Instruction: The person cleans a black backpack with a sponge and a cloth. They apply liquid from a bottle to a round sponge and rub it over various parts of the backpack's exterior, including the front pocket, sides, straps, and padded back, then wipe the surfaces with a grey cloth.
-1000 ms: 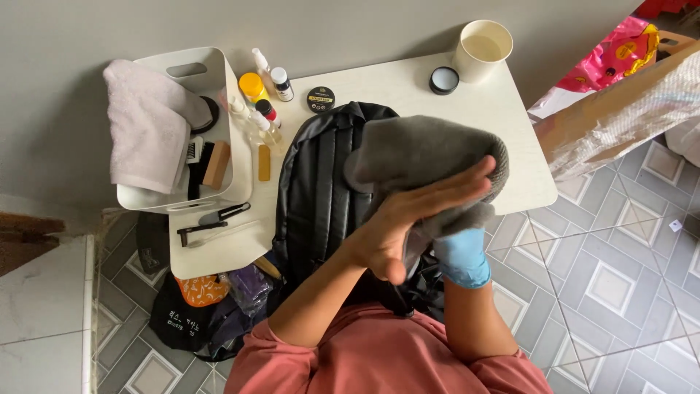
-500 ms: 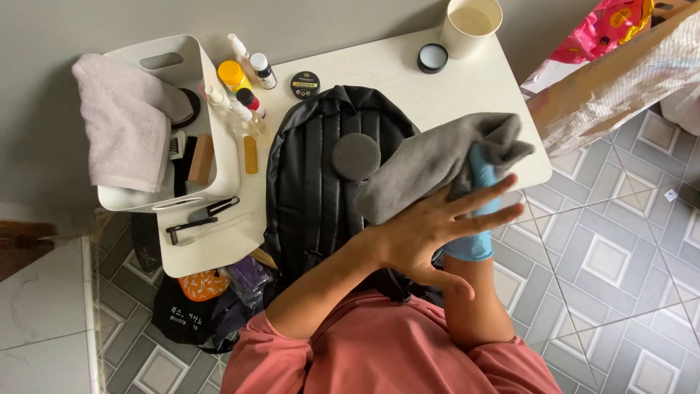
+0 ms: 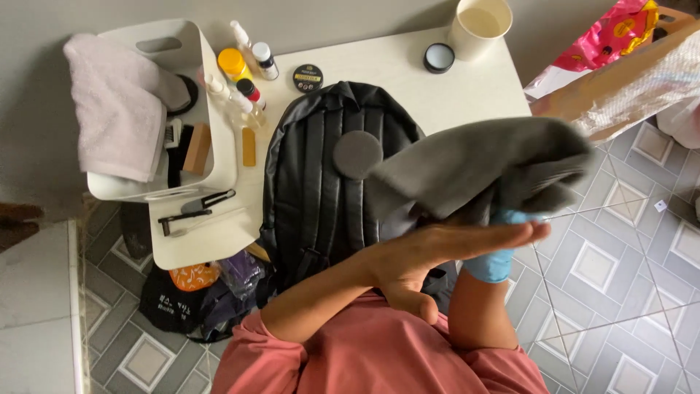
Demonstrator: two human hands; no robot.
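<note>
Currently your left hand (image 3: 445,252) is bare, flat and released, fingers extended together, laid against the underside of the grey cloth (image 3: 481,171). Your right hand (image 3: 496,252), in a blue glove, sits just behind it, mostly hidden under the cloth; it appears clenched on the cloth's lower folds, though the fingers themselves do not show.

Handling: the cloth drapes and folds freely, so treat it as soft, light and limp. It has no stiff edge. Judged from its slack hang, take hold at a gathered bunch or a corner, not across the flat span.

Position: the cloth is held in the air above both hands, over the right edge of the black backpack (image 3: 321,182). The backpack lies flat on the white table (image 3: 408,73), straps up, with a round grey pad (image 3: 356,154) resting on it.

Farther out: a white caddy (image 3: 219,138) with a pink towel (image 3: 117,109), small bottles (image 3: 244,69), two round tins (image 3: 308,77) and a cream cup (image 3: 477,25).
</note>
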